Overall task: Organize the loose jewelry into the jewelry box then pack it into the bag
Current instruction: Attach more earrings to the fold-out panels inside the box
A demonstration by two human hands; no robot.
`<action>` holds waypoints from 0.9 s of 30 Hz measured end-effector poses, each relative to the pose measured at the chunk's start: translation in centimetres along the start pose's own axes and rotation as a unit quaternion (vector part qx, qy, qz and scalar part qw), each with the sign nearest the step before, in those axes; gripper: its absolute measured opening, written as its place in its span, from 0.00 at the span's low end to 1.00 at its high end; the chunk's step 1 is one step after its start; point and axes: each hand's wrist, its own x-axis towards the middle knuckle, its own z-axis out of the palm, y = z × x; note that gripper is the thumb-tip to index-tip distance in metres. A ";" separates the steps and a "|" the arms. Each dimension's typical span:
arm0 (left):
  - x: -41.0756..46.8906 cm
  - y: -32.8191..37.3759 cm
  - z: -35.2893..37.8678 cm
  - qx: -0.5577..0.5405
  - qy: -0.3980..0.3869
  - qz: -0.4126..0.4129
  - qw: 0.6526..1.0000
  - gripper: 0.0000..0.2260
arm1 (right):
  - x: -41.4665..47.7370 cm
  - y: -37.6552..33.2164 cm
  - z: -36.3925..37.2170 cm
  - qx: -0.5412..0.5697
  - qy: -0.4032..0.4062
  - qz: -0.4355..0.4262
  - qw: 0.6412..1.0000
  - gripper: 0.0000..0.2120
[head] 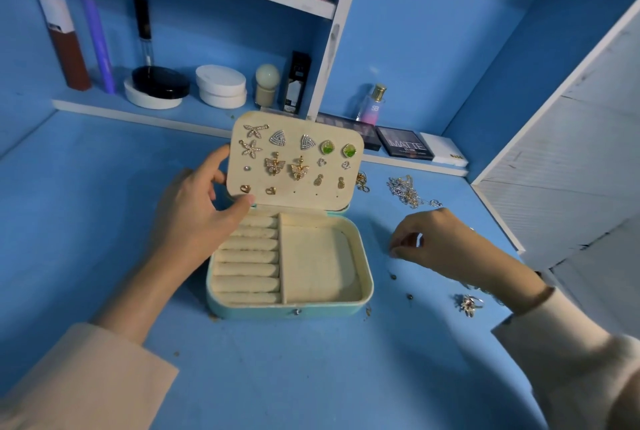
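A light-blue jewelry box (287, 312) lies open in the middle of the blue table, cream inside, with ring rolls (247, 256) on the left and a bare compartment (317, 263) on the right. Its upright lid panel (296, 159) carries several pairs of earrings. My left hand (201, 197) grips the lid's left edge, thumb at its lower corner. My right hand (429, 239) hovers right of the box and pinches something tiny between thumb and fingertip. Small earring backs (393, 276) lie below it. A ring (468, 304) and a heap of chains (408, 189) lie further right.
A lower shelf behind the box holds cosmetics: compacts (159, 83), white jars (221, 87), a perfume bottle (372, 102) and eyeshadow palettes (403, 145). A white panel (568, 139) stands at the right. More gold jewelry (362, 182) lies behind the lid's right edge. No bag is in view.
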 end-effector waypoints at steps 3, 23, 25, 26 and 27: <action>0.0 0.0 0.0 -0.003 0.003 -0.003 1.000 0.28 | 0.5 -1.4 -0.5 0.070 0.045 -0.022 0.996 0.03; 0.0 -0.1 0.0 -0.016 0.008 0.001 1.000 0.28 | 5.6 -8.1 4.4 0.210 0.279 -0.163 0.923 0.04; 0.0 -0.1 0.0 -0.015 0.009 0.003 1.000 0.28 | 5.7 -8.1 4.6 0.211 0.276 -0.160 0.924 0.04; 0.0 -0.1 0.0 -0.014 0.008 0.002 1.000 0.28 | 5.8 -8.0 4.7 0.209 0.279 -0.156 0.924 0.04; 0.0 -0.1 0.0 -0.012 0.008 0.002 1.000 0.28 | 5.8 -8.0 4.7 0.205 0.283 -0.150 0.925 0.04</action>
